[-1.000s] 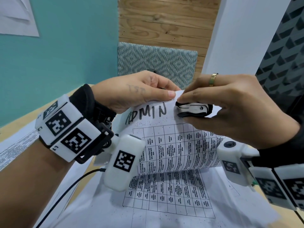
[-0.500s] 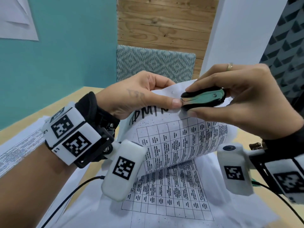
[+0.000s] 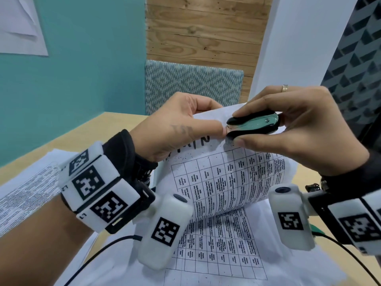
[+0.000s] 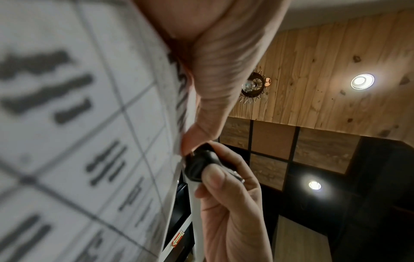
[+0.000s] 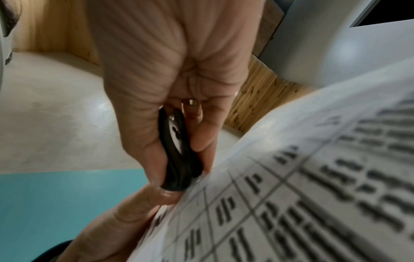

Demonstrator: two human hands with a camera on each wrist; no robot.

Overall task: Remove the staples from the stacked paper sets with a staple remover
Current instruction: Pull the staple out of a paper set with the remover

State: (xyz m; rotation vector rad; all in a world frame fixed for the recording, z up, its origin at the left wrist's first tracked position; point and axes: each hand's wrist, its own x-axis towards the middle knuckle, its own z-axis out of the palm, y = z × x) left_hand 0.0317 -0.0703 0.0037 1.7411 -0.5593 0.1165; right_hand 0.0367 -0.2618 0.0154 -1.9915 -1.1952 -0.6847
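Note:
A stapled paper set (image 3: 226,178) with a printed grid and handwritten letters is lifted off the table, its top edge raised. My left hand (image 3: 185,124) pinches that top edge, thumb on the front of the sheet. My right hand (image 3: 288,129) squeezes a black and silver staple remover (image 3: 253,123) between thumb and fingers, its nose against the paper right by my left thumb tip. The left wrist view shows the staple remover (image 4: 199,166) touching the paper set (image 4: 89,141) at its edge. In the right wrist view the staple remover (image 5: 177,152) meets the paper set (image 5: 313,195). The staple itself is hidden.
More printed sheets (image 3: 216,256) lie flat on the wooden table (image 3: 86,133) under the lifted set, and another text page (image 3: 24,195) lies at the left. A patterned chair back (image 3: 193,85) stands beyond the table. Black cables (image 3: 99,250) trail from both wrists.
Both hands have risen with the paper. The right hand has turned the staple remover from its white side to its silver side, its nose staying at the left thumb tip.

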